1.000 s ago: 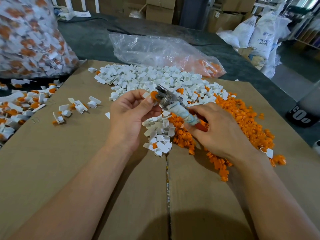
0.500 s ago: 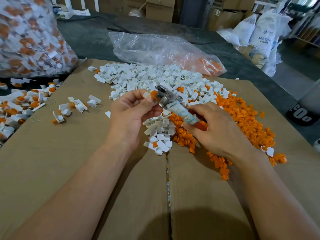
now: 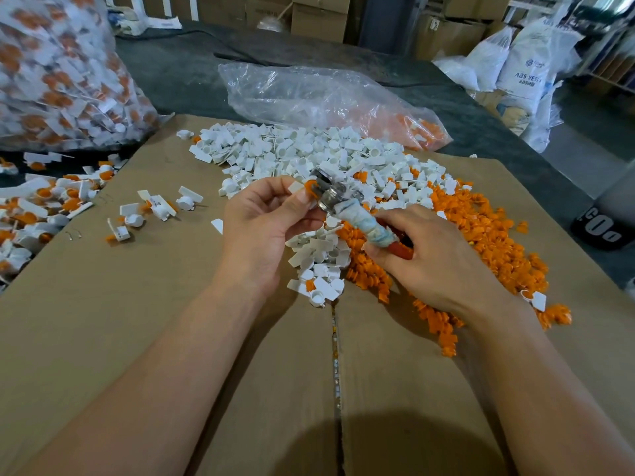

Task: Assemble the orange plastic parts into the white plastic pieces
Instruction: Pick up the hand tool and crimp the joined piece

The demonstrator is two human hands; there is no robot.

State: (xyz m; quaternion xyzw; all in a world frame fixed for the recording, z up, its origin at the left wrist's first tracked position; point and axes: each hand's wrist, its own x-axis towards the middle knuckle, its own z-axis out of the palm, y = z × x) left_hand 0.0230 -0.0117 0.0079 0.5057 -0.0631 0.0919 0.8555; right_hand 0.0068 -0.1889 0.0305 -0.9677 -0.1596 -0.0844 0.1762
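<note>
Mid-sheet, just above the heaps: left hand (image 3: 261,228) pinches a white piece (image 3: 294,187) with an orange part (image 3: 312,187) at its top. It is held off the cardboard, likely so the tool meets it squarely.
Right hand (image 3: 436,266): fingers clamped round the handle of the tool (image 3: 347,211), whose head is set against the orange part, probably to press it home.
Tool build: stepped round metal head, dull. The shaft is bound in grubby cloth, presumably for grip, and a red handle end shows under the fingers.
White heap (image 3: 309,152): far of the hands. Matt little cups with flat tags.
Orange heap (image 3: 488,228): to the right, small ribbed plugs, close to the tool hand for easy picking.
Finished pieces (image 3: 151,209): scattered left, white with orange showing, kept apart from loose stock.
Clear bag (image 3: 326,94): far centre, crinkled film with some orange inside.
Stuffed bag (image 3: 58,73): far left, packed with white-and-orange pieces.
Cardboard (image 3: 137,338): flat brown sheet with a seam running toward the near edge.
</note>
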